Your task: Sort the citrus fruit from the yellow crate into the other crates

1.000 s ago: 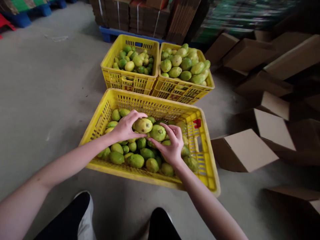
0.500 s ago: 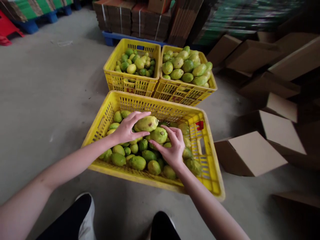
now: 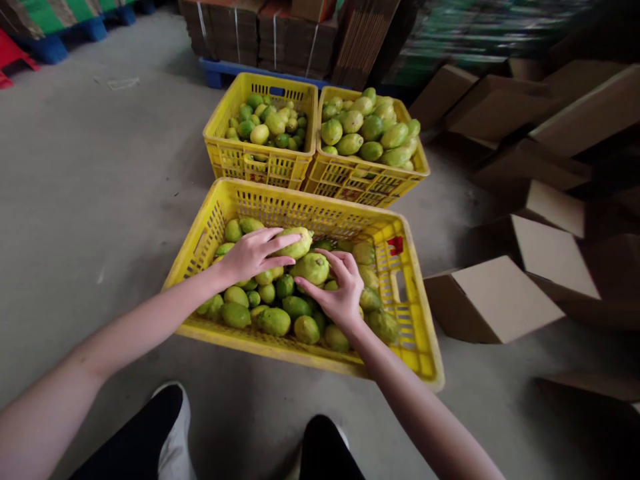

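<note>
A wide yellow plastic crate (image 3: 423, 320) stands on the floor before me with many green and yellow-green lemons (image 3: 274, 322) in it. Over its middle, my left hand (image 3: 253, 255) holds a large yellowish lemon (image 3: 299, 244), fingers across its top and thumb underneath. Just below and to the right, my right hand (image 3: 343, 290) grips a second lemon (image 3: 313, 268) between thumb and fingers. The two held lemons are close together; whether they touch I cannot tell. Part of each is hidden by my fingers.
Behind stand two more yellow crates, the left one (image 3: 255, 163) with small lemons, the right one (image 3: 367, 183) heaped with larger green fruit. Open cardboard boxes (image 3: 505, 300) crowd the right side. Bundled flat cardboard (image 3: 295, 43) rests on a blue pallet (image 3: 215, 73) at the back.
My left hand has turned, its fingers lying further over its lemon. The right hand keeps its lemon in nearly the same place. The view has shifted slightly.
</note>
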The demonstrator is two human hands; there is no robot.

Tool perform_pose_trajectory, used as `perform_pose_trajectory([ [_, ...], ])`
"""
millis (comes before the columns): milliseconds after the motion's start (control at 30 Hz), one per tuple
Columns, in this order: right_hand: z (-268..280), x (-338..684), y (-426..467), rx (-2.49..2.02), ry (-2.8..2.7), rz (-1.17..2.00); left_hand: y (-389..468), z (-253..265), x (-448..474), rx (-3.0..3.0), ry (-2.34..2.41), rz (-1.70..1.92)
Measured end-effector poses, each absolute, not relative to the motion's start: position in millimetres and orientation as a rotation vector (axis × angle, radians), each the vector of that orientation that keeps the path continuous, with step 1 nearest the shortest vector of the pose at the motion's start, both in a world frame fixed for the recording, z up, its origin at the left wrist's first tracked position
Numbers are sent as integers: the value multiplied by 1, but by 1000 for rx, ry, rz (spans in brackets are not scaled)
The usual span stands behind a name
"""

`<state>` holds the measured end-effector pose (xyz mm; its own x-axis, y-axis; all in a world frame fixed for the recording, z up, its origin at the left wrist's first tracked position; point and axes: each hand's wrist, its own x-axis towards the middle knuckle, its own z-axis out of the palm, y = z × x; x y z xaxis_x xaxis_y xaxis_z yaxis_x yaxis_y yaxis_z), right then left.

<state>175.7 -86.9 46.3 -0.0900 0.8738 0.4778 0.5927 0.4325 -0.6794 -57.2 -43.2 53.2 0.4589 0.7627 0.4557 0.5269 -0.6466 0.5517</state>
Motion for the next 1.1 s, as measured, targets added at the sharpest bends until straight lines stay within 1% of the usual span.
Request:
perform_pose_trajectory([
  [300,43,175,-85,-1252,-1749,452,-45,54,-54,2353,1067,1097],
  [533,47,173,-83,-1286,-1635,622,-47,53,-49,2160,1201,1128],
  [700,40,171,-80,-1277,-1442,792,-46,52,-46,2047,1238,1176],
  [867,33,171,-76,-1190,-1290,905,-45,50,-43,1907,1207,1245],
  [1100,28,176,-71,-1258,-1192,1043,-51,56,-41,1882,1165,1307],
])
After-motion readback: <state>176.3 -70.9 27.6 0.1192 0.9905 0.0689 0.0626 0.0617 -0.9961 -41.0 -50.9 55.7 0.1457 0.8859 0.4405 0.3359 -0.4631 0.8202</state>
